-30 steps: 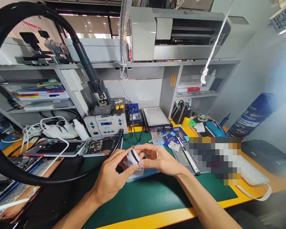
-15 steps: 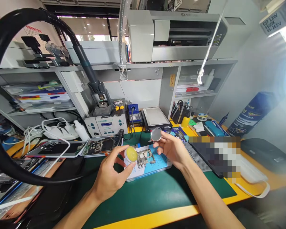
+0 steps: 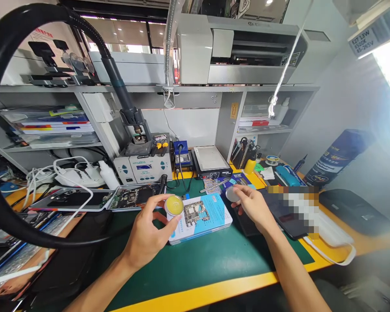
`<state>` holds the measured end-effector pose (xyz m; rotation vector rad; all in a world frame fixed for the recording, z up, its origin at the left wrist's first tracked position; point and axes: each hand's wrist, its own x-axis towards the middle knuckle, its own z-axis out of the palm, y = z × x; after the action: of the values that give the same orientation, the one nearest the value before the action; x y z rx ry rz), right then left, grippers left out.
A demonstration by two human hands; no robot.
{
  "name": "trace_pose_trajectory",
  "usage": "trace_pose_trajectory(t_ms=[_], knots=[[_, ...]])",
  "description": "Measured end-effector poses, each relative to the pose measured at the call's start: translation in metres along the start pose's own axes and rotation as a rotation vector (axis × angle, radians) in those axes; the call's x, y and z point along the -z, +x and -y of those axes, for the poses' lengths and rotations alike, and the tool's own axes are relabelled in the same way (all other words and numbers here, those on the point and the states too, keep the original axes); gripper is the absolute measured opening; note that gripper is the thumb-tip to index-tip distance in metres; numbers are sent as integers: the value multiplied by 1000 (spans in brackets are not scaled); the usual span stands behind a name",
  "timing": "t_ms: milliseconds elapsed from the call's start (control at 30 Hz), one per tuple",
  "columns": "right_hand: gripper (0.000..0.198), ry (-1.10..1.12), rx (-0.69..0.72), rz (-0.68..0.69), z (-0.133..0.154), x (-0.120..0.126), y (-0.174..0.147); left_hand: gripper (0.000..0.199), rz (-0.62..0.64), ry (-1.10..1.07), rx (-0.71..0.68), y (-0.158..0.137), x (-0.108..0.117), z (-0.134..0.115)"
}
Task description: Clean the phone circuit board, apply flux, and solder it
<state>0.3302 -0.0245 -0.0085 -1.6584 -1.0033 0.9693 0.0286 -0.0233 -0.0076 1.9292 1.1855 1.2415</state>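
Head view: green mat (image 3: 188,266) lower centre; our left hand (image 3: 149,225) and right hand (image 3: 253,206) grip, respectively, open tub (image 3: 174,206) mid-frame and lid (image 3: 231,194) right of centre. We judge: opening step, lid off; next move needs a level tub.

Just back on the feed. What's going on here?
A person works at a bench with both bare hands. The left hand holds a small open round container of yellow substance near the left end of a blue-and-white case. The right hand holds a round, pale lid off to the right, apart from the container. The case lies on a green mat.
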Motion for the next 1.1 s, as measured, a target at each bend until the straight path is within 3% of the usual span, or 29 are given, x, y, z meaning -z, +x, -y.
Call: trace_pose_trajectory(t_ms=[200, 400, 567, 833, 1100], knots=[[33, -297, 99, -55, 1, 4, -11, 44, 12, 19, 16, -3, 0, -1], [34, -508, 143, -260, -4, 42, -2, 46, 14, 32, 18, -4, 1, -1], [29, -753, 117, -184, -5, 60, -2, 46, 27, 41, 4, -5, 0, -3], [32, -1044, 197, -157, 0, 41, -8, 44, 22, 59, -19, -7, -1, -2], [34, -1255, 458, 12, 31, -6, 29, 42, 29, 74, -53, -6, -4, -2]])
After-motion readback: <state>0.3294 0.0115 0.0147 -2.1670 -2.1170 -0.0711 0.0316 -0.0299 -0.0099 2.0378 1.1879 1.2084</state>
